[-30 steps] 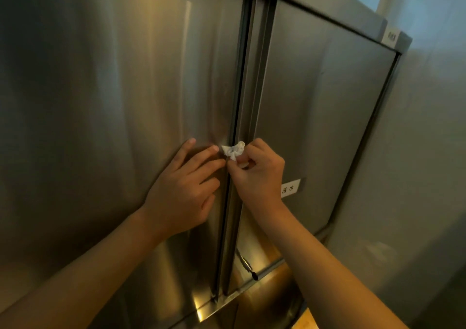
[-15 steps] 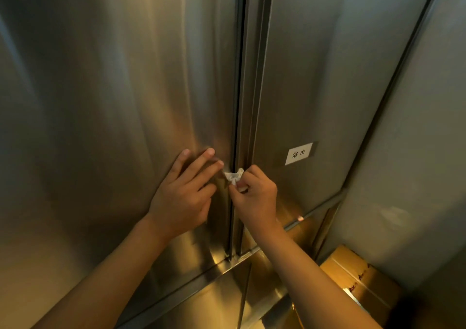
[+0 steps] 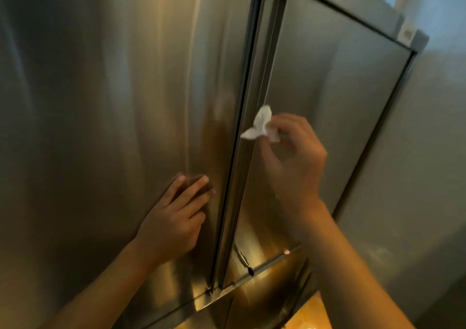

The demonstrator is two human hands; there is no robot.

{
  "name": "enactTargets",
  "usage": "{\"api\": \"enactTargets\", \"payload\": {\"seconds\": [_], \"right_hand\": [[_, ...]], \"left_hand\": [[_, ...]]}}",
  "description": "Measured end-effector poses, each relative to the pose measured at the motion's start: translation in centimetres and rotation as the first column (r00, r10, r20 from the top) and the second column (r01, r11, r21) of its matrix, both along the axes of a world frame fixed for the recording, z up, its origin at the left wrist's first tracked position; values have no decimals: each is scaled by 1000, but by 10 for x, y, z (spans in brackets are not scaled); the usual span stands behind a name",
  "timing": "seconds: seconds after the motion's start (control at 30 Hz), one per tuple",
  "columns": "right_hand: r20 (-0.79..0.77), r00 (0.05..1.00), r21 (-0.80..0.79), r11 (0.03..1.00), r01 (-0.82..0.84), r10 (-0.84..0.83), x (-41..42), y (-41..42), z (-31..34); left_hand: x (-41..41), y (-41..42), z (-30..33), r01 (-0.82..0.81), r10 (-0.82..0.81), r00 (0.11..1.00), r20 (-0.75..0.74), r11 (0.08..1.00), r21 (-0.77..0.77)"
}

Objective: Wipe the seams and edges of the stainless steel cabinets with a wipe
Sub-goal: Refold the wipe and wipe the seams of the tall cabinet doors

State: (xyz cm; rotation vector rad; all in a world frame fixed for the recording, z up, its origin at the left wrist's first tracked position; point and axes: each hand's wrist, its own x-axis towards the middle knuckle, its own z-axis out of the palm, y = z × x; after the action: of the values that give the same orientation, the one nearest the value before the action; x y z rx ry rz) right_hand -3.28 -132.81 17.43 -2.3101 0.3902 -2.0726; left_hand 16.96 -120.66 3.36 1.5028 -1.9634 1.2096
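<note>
Two tall stainless steel cabinet doors fill the view, the left door [image 3: 113, 127] and the right door [image 3: 335, 96], with a vertical seam [image 3: 248, 81] running between them. My right hand [image 3: 295, 162] pinches a small crumpled white wipe [image 3: 259, 125] and holds it against the seam, about halfway up. My left hand [image 3: 174, 222] rests flat on the left door, fingers straight, just left of the seam and lower than the wipe.
A horizontal seam [image 3: 267, 263] closes the doors at the bottom, with lower steel panels under it. A small white label [image 3: 407, 34] sits on the cabinet's top right corner. A grey wall [image 3: 416, 177] stands to the right. A brown cardboard box [image 3: 310, 316] lies low at the right.
My right hand has lifted the wipe up the seam, away from my left hand. The camera has tilted up, so the cabinet's top edge shows again. The left hand stays on the door.
</note>
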Motion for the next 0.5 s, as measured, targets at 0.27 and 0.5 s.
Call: {"api": "enactTargets", "payload": {"seconds": [0.27, 0.5], "right_hand": [[-113, 979, -333, 935, 126, -172, 25, -44, 117], [-215, 931, -357, 911, 205, -294, 31, -45, 84]], "left_hand": [[-4, -1, -4, 3, -4, 999, -38, 999, -32], [-4, -1, -5, 2, -3, 999, -48, 1000, -26]]}}
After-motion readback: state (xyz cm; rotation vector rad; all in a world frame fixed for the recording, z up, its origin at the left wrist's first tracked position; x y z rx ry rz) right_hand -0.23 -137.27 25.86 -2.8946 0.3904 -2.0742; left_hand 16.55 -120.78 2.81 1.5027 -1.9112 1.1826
